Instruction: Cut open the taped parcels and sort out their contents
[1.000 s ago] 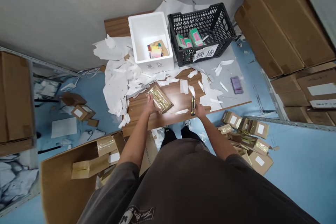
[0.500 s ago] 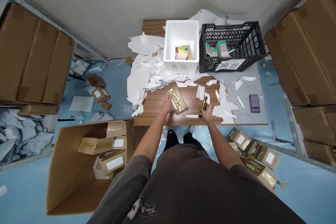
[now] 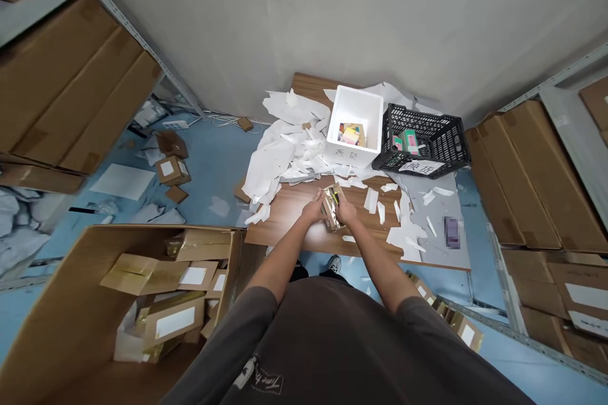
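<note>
A gold foil-wrapped box (image 3: 331, 207) sits on the wooden table (image 3: 289, 215) in front of me. My left hand (image 3: 313, 207) grips its left side. My right hand (image 3: 346, 210) is closed on a yellow and black utility knife (image 3: 335, 197), which lies against the top of the box. Both hands are close together over the box.
Behind the box stand a white foam bin (image 3: 355, 125) and a black plastic crate (image 3: 422, 139), with torn white paper (image 3: 285, 152) around them. A large open carton (image 3: 118, 304) of gold boxes is at lower left. Stacked cartons (image 3: 527, 177) line both sides.
My right hand has carried the knife left from the table's bare part onto the gold box. The view has tilted up and pulled back, so the table looks smaller.
</note>
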`<state>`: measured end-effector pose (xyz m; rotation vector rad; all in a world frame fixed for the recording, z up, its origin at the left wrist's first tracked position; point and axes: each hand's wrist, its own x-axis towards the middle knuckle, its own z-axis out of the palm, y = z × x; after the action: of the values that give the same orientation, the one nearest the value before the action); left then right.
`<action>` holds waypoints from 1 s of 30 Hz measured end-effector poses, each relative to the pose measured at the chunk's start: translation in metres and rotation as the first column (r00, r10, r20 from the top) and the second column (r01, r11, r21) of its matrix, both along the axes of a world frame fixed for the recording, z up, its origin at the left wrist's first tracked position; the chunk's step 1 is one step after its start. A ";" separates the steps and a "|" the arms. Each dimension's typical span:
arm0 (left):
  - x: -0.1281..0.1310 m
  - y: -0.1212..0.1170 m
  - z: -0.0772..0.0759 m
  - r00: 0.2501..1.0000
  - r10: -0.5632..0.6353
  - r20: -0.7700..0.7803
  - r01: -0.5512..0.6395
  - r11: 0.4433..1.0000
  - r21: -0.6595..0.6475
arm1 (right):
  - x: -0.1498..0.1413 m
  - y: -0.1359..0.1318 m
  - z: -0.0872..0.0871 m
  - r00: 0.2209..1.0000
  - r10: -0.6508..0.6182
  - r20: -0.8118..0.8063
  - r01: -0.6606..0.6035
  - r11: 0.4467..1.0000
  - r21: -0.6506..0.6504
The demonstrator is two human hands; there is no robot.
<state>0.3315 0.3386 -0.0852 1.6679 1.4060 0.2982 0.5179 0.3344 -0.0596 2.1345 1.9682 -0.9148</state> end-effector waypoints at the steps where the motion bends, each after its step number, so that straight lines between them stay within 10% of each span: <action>1: -0.001 0.001 -0.003 1.000 -0.013 -0.004 0.013 1.000 -0.016 | 0.000 0.000 -0.001 0.999 0.023 0.029 -0.023 1.000 -0.006; 30: 0.006 -0.003 -0.008 0.945 -0.149 -0.291 0.134 0.989 -0.069 | -0.010 0.007 0.013 0.972 0.167 0.167 -0.125 0.964 -0.235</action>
<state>0.3372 0.3359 -0.0934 1.8175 1.4855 -0.0715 0.5075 0.3419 -0.0464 1.8512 1.8102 -0.8340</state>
